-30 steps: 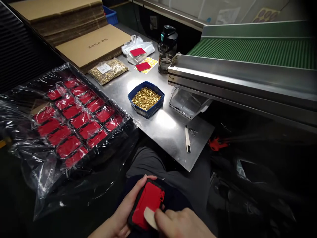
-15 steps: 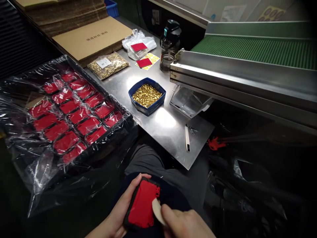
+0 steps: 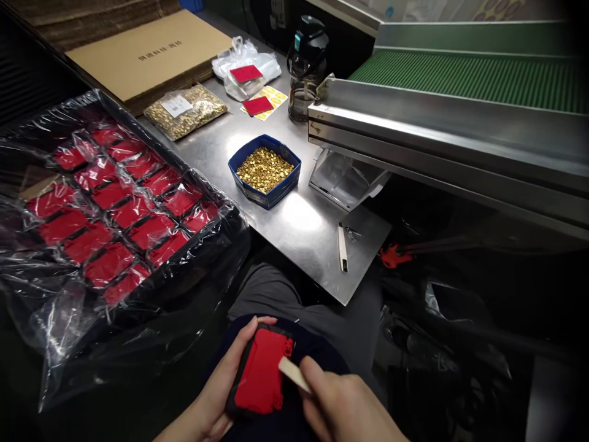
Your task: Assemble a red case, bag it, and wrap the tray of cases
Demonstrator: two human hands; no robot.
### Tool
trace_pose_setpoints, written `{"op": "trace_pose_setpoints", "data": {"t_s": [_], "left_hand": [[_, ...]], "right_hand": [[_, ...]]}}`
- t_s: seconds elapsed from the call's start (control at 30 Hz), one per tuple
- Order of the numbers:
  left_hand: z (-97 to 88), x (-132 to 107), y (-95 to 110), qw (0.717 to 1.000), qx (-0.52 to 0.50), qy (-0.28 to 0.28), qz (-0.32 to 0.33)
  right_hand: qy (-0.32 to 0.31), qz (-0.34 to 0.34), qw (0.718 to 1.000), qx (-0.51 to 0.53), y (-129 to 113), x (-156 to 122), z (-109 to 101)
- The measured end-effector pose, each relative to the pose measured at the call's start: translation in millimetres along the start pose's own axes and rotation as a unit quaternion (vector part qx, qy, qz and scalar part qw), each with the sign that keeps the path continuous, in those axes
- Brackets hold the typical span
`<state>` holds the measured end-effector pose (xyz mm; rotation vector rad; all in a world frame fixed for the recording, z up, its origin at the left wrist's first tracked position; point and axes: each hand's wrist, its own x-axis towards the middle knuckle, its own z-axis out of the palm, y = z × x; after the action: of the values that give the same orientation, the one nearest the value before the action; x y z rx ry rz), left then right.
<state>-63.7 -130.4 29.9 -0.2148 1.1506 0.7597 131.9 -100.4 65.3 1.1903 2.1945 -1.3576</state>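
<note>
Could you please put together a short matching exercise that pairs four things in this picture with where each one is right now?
Things:
1. red and black part
2. pale flat stick
3. blue bowl of small gold pieces
4. dark water bottle

Places:
A. near the middle of the steel table
B. held in the left hand, over the lap
C. at the back of the table, beside the green conveyor
D. held in the right hand, its tip against the red face

Pairs: 1-B, 2-D, 3-A, 4-C
</note>
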Motion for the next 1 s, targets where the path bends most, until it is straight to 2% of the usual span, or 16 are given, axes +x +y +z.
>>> {"op": "trace_pose_setpoints", "data": {"t_s": [0.07, 0.17, 0.3, 0.43, 0.57, 0.67, 0.77, 0.93, 1.0], "left_hand": [[-0.6, 1.1, -1.0, 1.000, 0.000, -0.009, -0.004], [-0.5, 1.5, -3.3, 1.000, 0.000, -0.025, -0.012], [-1.0, 2.2, -5.7, 1.000, 0.025, -0.017, -0.005], [-3.2, 3.5, -6.5, 0.998, 0.024, -0.049, -0.014], [-3.2, 3.3, -6.9, 0.998, 0.026, -0.047, -0.017], [-0.2, 4.1, -6.2, 0.997, 0.033, -0.066, -0.015], [2.5, 6.5, -4.1, 0.997, 0.029, -0.063, -0.034], [2.0, 9.8, -3.6, 0.997, -0.009, -0.063, -0.050], [1.8, 10.3, -5.3, 0.997, -0.015, -0.053, -0.047]], "right_hand": [[-0.006, 0.004, 1.000, 0.010, 0.3, 0.0, -1.5], [0.016, -0.034, 0.999, 0.033, 0.0, -0.4, -2.0], [-0.026, -0.005, 0.999, 0.018, -3.2, -2.7, -0.8], [-0.024, -0.056, 0.998, -0.023, -6.2, -2.7, -0.4], [-0.044, -0.063, 0.996, -0.039, -5.8, -1.7, -1.6], [-0.032, -0.091, 0.995, -0.040, -5.8, -3.5, -5.1], [-0.057, -0.064, 0.996, -0.038, -5.2, -7.3, -9.0], [-0.016, -0.093, 0.994, -0.056, -4.8, -8.6, -10.1], [-0.030, -0.072, 0.996, -0.044, -5.2, -8.1, -9.7]]}}
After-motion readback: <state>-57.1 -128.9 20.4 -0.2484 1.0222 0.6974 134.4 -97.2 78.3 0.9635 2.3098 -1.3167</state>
